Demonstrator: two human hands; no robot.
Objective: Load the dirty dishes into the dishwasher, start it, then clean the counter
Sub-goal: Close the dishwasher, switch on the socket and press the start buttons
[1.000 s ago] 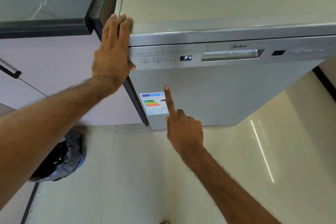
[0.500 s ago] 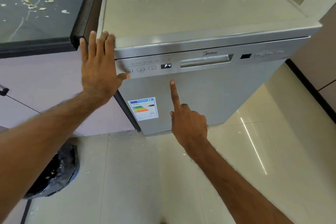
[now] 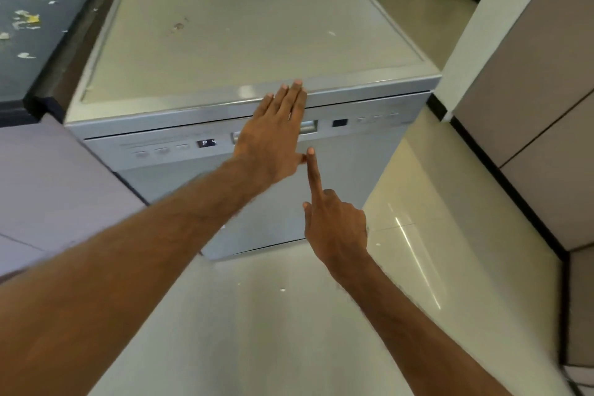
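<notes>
The silver dishwasher (image 3: 257, 42) stands with its door closed, and the display (image 3: 206, 143) on its control strip reads P4. My left hand (image 3: 273, 132) lies flat with straight fingers over the middle of the strip, covering most of the door handle recess (image 3: 308, 127); its fingertips reach the top edge. My right hand (image 3: 334, 222) is lower, in front of the door, index finger pointing up beside my left thumb and the other fingers curled. Neither hand holds anything. No dishes are visible.
The dark counter (image 3: 32, 26) to the left of the machine is strewn with pale food scraps. Beige cabinets (image 3: 530, 90) stand to the right across a strip of glossy tiled floor (image 3: 418, 202). Small buttons (image 3: 376, 119) sit on the strip's right end.
My left hand left the machine's left corner and moved right, over the handle. My right index finger rose toward the control strip. The view shifted up and left.
</notes>
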